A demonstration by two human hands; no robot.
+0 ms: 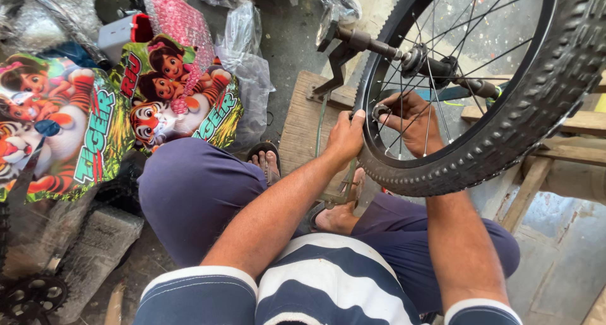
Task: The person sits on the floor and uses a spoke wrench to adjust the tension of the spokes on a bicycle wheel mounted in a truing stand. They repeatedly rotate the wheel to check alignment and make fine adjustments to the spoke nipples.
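The bicycle wheel is steadied at its rim by the left hand; the right hand, reaching through the spokes, is closed on a small fitting, best turned gently

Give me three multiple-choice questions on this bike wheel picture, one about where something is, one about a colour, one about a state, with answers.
1. Where does the left hand rest?
A. On the rim of the bicycle wheel
B. On the wooden board
C. On the printed packages

2. What colour are the trousers?
A. Red
B. Dark blue-purple
C. White

3. What is the right hand doing?
A. Lying flat on the floor
B. Reaching in among the spokes, fingers curled
C. Gripping the axle end

Answers:
1. A, since its thumb and fingers clasp the rim's near edge beside the tyre.
2. B, since both bent knees show that one dark shade.
3. B, since spokes cross in front of the hand and its fingers close on a small part, too small to identify.
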